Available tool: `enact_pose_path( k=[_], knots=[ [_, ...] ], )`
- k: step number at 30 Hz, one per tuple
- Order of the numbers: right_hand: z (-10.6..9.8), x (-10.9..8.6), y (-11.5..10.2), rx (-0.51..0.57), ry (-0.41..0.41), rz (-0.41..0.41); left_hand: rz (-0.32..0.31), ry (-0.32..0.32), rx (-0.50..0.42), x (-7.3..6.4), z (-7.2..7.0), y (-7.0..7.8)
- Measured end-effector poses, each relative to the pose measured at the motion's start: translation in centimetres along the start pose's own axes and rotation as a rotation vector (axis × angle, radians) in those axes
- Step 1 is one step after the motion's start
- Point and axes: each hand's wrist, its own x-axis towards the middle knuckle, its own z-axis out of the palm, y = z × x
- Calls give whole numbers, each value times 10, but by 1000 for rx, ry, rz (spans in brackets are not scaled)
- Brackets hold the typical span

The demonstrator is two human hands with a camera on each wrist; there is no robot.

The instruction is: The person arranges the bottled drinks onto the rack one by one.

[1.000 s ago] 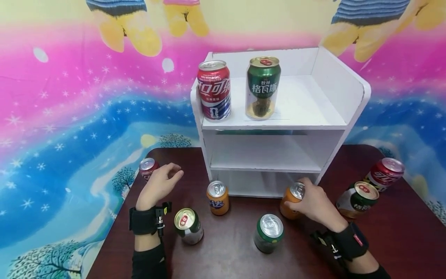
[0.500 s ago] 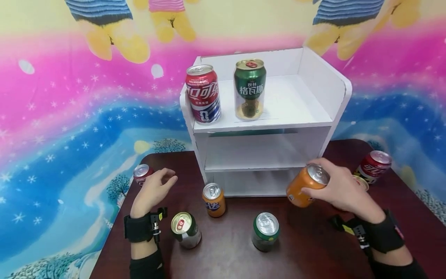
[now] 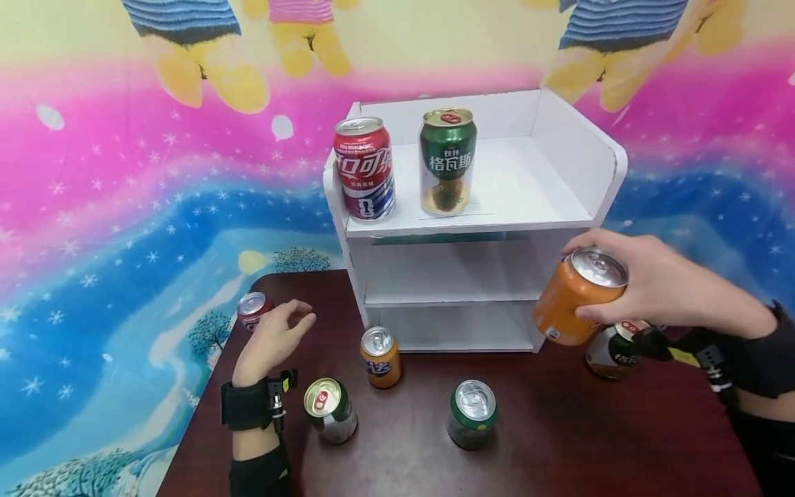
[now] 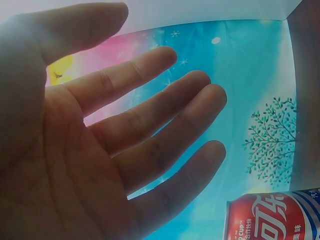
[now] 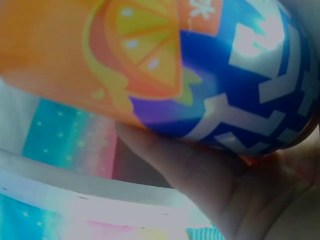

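In the head view, right of centre, the right hand (image 3: 652, 276) grips a tilted orange can (image 3: 566, 301), raised above the table (image 3: 553, 431) by the white shelf (image 3: 528, 179). At lower left, the left hand (image 3: 273, 345) has loosely bent, free fingers near a red can (image 3: 251, 308). Left wrist view: those fingers spread across the centre. Right wrist view: the orange can fills the top.

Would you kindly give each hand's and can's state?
Raised orange can: tilted
Right hand: gripping that can
Left hand: holding nothing
Shelved red can: upright
Shelved green can: upright
Tabletop orange can: upright
Silver-lidded green can: upright
Gold-lidded front can: upright
Tabletop red can: partly hidden
Right green can: partly hidden
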Motion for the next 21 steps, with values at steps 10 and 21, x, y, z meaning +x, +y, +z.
enact_pose_path(
  k=[10,21],
  knots=[
    [-49,32,-12,-87,10,4,7,3,-19,1,-2,0],
    [-84,63,-4,-178,0,-33,6,-2,-15,2,-3,-3]
  ],
)
